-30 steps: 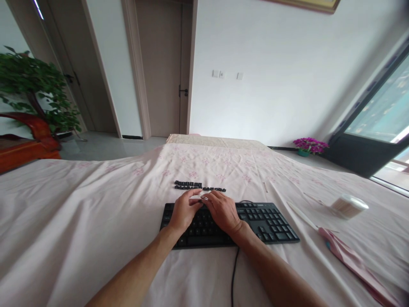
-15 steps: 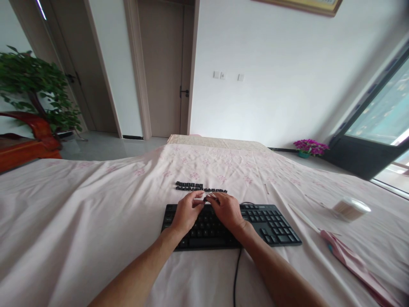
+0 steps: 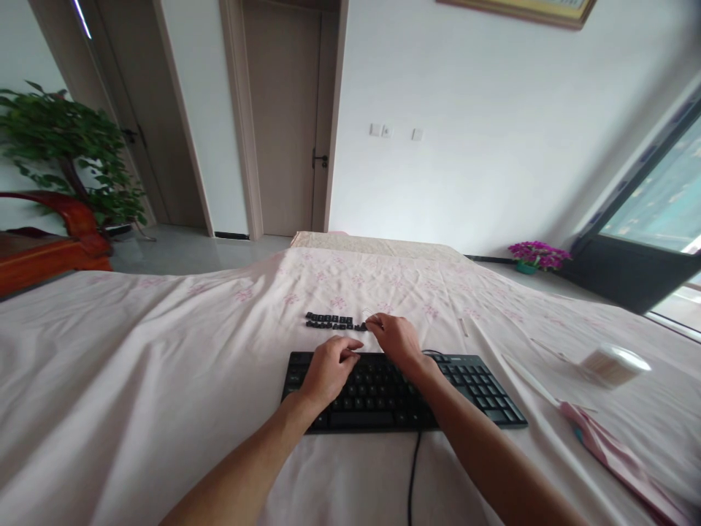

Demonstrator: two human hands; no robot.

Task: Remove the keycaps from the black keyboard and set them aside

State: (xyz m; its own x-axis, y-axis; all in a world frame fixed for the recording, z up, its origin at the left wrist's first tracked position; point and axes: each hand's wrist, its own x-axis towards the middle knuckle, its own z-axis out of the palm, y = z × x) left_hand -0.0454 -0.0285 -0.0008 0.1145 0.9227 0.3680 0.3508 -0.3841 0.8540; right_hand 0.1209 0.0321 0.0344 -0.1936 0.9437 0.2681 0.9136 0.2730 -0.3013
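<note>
A black keyboard point(image 3: 471, 387) lies on the pink floral sheet point(image 3: 136, 351) in front of me, its cable point(image 3: 412, 475) running toward me. My left hand point(image 3: 330, 370) rests on the keyboard's upper left part with the fingers curled together. My right hand point(image 3: 399, 337) reaches past the keyboard's far edge to a double row of loose black keycaps point(image 3: 331, 321), fingers pinched around a thin wire tool whose tip touches the row's right end.
A round clear tub of cotton swabs point(image 3: 613, 364) and a pink cloth with a long white stick point(image 3: 602, 446) lie at the right. A thin stick point(image 3: 464, 327) lies beyond the keyboard. A red wooden seat point(image 3: 44, 248) and a green plant point(image 3: 66, 153) stand at the left.
My right hand has lifted off the keyboard and moved forward to the right end of the keycap rows. My left hand stays on the keyboard. The camera has shifted slightly.
</note>
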